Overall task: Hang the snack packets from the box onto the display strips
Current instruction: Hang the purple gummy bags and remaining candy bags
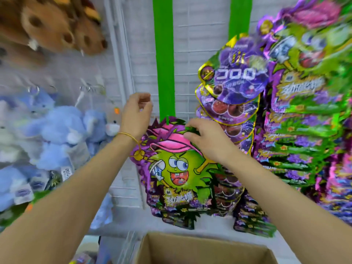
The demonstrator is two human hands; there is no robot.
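A white wire grid wall [190, 35] fills the background. Blue plush toys [62, 134] hang at its left and a dense mass of hung packets [304, 115] crowds its right. Two green strips run down it. The left display strip [164, 63] is bare along its upper length, and the right display strip [241, 16] carries purple grape packets [234, 79].

The cardboard box [200, 248] stands open at the bottom of the view, under both arms; its contents are out of sight.

The snack packet [177, 168] (a green monster in a pink cap) lies flat at the lower end of the left display strip, its top edge meeting the strip, in front of more packets of the same kind. The right hand [205, 138] has its fingers [192, 130] clamped over the packet's upper right edge. The left hand [137, 111] is raised just beside the strip, fingers curled toward the thumb; I cannot tell whether they pinch anything.

The step in hand looks like seating this packet on the strip. The next move probably calls for checking that it has caught, letting go, then reaching into the box.
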